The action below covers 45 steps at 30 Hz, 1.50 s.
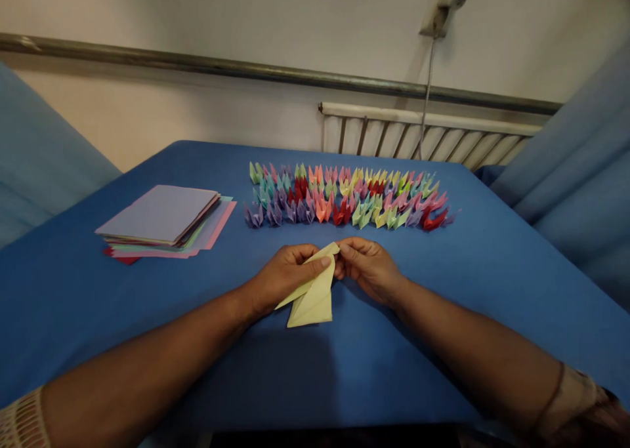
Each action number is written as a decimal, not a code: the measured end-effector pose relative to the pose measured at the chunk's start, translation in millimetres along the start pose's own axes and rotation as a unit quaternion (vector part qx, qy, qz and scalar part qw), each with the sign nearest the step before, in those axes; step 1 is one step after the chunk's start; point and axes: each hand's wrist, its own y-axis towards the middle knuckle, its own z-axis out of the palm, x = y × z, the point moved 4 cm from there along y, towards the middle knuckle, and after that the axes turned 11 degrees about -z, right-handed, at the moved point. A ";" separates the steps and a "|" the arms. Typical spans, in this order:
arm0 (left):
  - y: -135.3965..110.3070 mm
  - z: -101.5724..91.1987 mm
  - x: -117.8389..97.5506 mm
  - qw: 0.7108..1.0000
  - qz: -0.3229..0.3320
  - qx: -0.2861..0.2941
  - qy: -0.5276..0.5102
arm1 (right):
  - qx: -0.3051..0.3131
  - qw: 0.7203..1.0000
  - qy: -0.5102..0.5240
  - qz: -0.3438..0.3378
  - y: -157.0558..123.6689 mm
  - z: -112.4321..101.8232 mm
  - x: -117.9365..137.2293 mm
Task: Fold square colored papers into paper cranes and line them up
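Observation:
A pale yellow folded paper (312, 296) is held just above the blue table (344, 369), near its middle. My left hand (283, 276) is closed on the paper's upper left side, thumb pressed along a fold. My right hand (370, 267) pinches the paper's top tip from the right. Both hands meet at that tip. The paper's lower flaps hang down toward me, close to the cloth.
Rows of several small folded paper cranes (344, 197) in many colours stand behind my hands. A stack of coloured square paper sheets (165, 222) lies at the left. Blue fabric rises at both sides; a radiator (428, 136) and a rail run along the wall.

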 end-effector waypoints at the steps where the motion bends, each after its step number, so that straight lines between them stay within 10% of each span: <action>1: 0.1 0.0 0.2 1.000 0.000 0.005 0.001 | 0.002 1.000 -0.001 0.004 0.0 -0.4 -0.6; 21: -8.9 4.4 -11.2 0.986 0.058 -0.086 0.130 | -0.079 0.976 -0.187 -0.076 -1.9 0.1 9.6; 31: -1.0 4.5 -4.6 0.993 -0.003 -0.011 -0.121 | -0.135 0.967 -0.183 -0.114 1.9 -8.2 11.8; 45: -11.9 -3.6 -16.8 0.953 0.192 -0.182 0.146 | -0.085 0.972 -0.200 -0.094 0.3 -8.0 8.2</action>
